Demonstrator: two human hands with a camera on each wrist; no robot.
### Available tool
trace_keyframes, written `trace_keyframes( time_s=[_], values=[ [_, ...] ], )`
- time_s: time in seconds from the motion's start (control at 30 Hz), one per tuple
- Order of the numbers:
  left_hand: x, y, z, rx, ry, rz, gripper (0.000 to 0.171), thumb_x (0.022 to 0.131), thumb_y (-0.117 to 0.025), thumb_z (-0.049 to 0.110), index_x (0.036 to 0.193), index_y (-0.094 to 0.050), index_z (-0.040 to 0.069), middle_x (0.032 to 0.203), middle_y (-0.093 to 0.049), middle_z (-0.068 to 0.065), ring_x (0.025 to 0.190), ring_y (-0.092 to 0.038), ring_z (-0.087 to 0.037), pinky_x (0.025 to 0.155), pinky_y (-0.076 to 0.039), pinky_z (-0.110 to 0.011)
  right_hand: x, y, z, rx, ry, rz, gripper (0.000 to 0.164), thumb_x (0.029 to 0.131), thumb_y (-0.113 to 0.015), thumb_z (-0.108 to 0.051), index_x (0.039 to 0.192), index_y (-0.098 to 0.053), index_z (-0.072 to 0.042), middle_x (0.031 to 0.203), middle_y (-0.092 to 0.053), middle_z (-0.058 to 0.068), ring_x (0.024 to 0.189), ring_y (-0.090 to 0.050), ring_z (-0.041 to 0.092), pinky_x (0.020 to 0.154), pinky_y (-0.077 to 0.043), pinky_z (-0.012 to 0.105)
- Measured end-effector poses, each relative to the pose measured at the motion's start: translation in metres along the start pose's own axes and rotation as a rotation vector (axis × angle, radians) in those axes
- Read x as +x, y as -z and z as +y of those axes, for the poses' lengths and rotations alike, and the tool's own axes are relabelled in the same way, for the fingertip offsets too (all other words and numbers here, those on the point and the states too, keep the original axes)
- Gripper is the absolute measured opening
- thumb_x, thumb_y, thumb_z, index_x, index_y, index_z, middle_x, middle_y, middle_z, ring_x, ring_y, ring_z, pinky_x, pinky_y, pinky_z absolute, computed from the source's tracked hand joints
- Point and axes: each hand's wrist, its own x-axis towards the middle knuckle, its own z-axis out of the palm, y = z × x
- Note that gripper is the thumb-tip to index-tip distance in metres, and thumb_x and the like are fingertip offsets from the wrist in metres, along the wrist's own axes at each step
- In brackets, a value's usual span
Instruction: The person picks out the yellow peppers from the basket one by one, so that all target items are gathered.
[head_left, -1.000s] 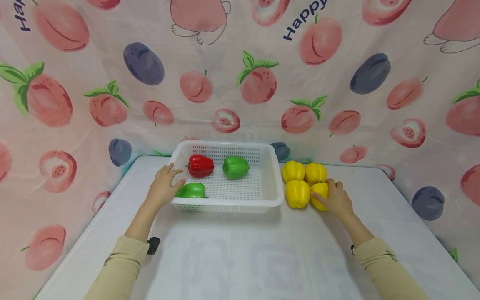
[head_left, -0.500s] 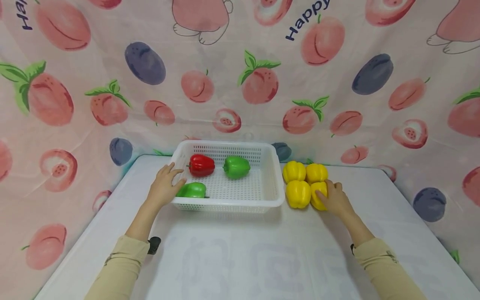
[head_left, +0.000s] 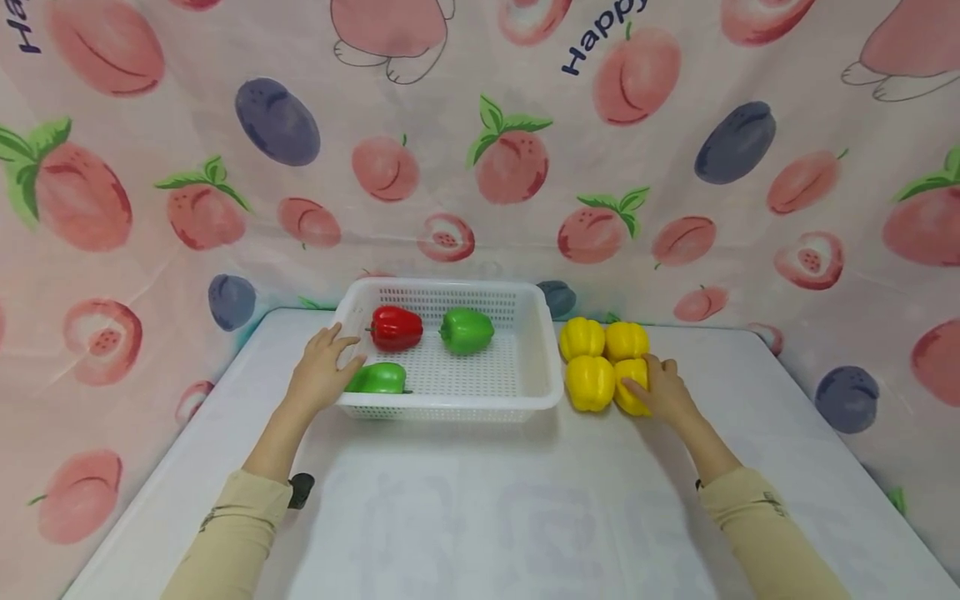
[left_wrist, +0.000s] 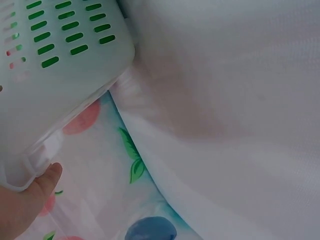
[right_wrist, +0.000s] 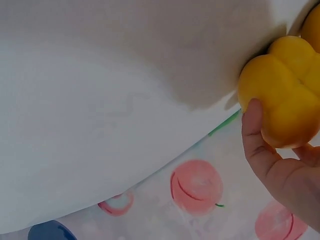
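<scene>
My left hand [head_left: 318,371] rests over the left rim of a white plastic basket [head_left: 465,402], thumb and fingers spread apart. A red bell pepper [head_left: 397,328] and a green bell pepper [head_left: 467,331] lie toward the basket's back. Another green bell pepper [head_left: 381,377] lies in the front left corner, partly behind my left hand. To the right of the basket, my right hand [head_left: 670,395] holds the front right yellow bell pepper [right_wrist: 285,95] between thumb and fingers. It sits among three other yellow bell peppers [head_left: 589,383] in a tight cluster.
A white cloth covers the table [head_left: 480,500] under the basket and peppers. Behind and beside it hangs a fruit-print curtain [head_left: 517,242], meeting the table's back edge. The yellow cluster stands close to the basket's right wall.
The head view shifts slightly. My right thumb and fingers stay around the yellow bell pepper, which remains in the cluster. The left hand stays at the basket rim.
</scene>
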Motion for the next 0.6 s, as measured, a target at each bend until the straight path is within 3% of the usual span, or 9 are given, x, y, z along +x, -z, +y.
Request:
trace_keyframes(
  time_s=[0.6],
  values=[
    [0.0016, 0.0004, -0.0011, 0.014, -0.017, -0.006, 0.049, 0.095, -0.047, 0.03, 0.135, -0.048, 0.002, 0.153, -0.02, -0.025, 0.142, -0.012, -0.045, 0.103, -0.025, -0.071, -0.0012, 0.0038, -0.0044, -0.01, -0.063, 0.004, 0.073, 0.096, -0.05, -0.038, 0.141, -0.021, 0.011, 0.125, -0.032, 0.044, 0.106, -0.044, 0.059, 0.088, -0.043, 0.066]
  ],
)
